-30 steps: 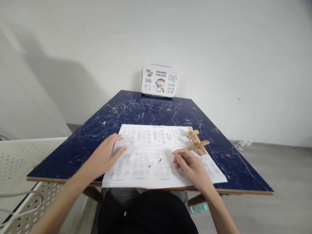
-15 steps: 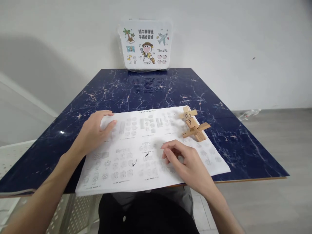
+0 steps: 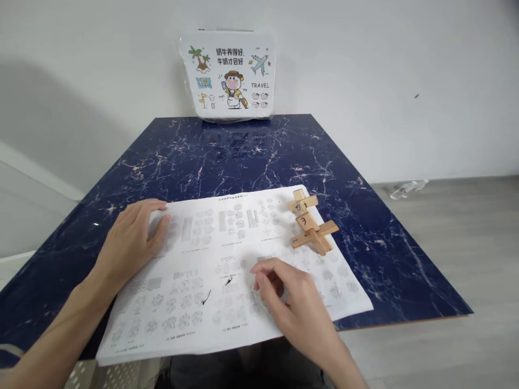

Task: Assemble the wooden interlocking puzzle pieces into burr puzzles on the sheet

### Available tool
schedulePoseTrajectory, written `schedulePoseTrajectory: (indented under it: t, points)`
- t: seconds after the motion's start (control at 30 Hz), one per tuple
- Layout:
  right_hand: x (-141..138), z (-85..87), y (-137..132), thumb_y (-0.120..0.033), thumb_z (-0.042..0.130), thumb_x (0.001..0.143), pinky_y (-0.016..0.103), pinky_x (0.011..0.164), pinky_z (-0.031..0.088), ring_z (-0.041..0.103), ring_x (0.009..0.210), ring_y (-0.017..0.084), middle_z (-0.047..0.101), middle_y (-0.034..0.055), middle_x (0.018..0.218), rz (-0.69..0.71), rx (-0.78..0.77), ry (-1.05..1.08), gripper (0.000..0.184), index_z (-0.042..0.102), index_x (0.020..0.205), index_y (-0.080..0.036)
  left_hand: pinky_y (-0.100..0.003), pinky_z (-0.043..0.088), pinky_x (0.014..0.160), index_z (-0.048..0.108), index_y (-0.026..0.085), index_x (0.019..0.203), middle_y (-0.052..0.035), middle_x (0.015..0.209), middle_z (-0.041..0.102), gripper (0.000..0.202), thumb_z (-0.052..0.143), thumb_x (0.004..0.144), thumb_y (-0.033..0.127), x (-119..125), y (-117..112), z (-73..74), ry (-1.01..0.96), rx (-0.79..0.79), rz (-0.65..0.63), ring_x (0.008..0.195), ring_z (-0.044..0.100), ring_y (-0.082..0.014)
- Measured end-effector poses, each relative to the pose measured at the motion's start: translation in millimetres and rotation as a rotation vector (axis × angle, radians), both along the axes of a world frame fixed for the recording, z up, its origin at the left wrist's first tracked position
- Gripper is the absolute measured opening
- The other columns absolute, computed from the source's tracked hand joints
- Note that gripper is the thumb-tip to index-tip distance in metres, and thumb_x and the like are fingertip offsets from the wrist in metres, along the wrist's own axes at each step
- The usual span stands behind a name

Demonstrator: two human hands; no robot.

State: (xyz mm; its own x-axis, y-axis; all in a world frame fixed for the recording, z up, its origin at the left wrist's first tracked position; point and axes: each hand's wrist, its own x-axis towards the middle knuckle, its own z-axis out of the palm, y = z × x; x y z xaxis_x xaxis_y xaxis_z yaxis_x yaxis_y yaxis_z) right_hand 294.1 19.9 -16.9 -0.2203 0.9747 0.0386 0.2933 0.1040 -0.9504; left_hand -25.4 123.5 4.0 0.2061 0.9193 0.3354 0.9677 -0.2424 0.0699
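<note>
An open printed booklet or stack of white sheets (image 3: 194, 259) lies on the table, covered in rows of small diagrams and text. My left hand (image 3: 132, 237) rests over its left edge, fingers stretched out and thumb apart on the page. Curled loosely, my right hand (image 3: 286, 294) is at the lower right part of the page, with nothing visible in its fingers. Beyond it, at the page's right edge, lie crossed wooden puzzle pieces (image 3: 320, 240) with handwritten marks. A smaller wooden cross (image 3: 302, 202) sits just behind them. Two small dark marks or slivers (image 3: 206, 297) show mid-page.
The dark blue marbled table (image 3: 243, 162) has its right edge beside the booklet. A white printed case (image 3: 231, 75) in clear plastic leans against the wall at the back. A crumpled clear wrapper (image 3: 408, 189) lies on the floor at right.
The view has tilted and shifted, so the booklet, wooden pieces and both hands appear lower and further left. Relative to the page, the hands have hardly moved.
</note>
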Motion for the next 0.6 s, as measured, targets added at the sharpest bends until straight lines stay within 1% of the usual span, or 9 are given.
schedulePoseTrajectory:
  t: [0.17,0.37,0.6]
  points:
    - [-3.6,-2.2,-0.9,-0.032,0.049,0.104,0.029,0.061,0.044,0.057,0.066,0.017,0.068,0.0017,0.080,-0.036,0.006,-0.032,0.017,0.065,0.104,-0.025,-0.046,0.039,0.117,0.053,0.020,0.121,-0.0136,0.131,0.065,0.032,0.037,0.105,0.043,-1.7,0.5,2.3,0.028,0.026,-0.010,0.128,0.057,-0.0292]
    - [-7.2,-5.0,-0.2,-0.032,0.049,0.103,0.030,0.063,0.046,0.061,0.067,0.018,0.069,0.0023,0.081,-0.051,0.021,-0.037,0.018,0.066,0.105,-0.024,-0.048,0.039,0.117,0.053,0.022,0.119,-0.0129,0.132,0.066,0.031,0.036,0.104,0.043,-4.5,-0.3,0.4,0.012,0.015,-0.038,0.129,0.057,-0.0295]
    - [-7.8,0.2,-0.5,-0.029,0.050,0.102,0.028,0.062,0.044,0.058,0.065,0.016,0.069,0.0014,0.080,-0.042,0.035,-0.026,0.017,0.066,0.103,-0.024,-0.046,0.038,0.116,0.054,0.020,0.117,-0.0124,0.132,0.066,0.028,0.038,0.104,0.038,-6.1,-2.7,-0.8,0.011,-0.001,-0.050,0.129,0.057,-0.0294]
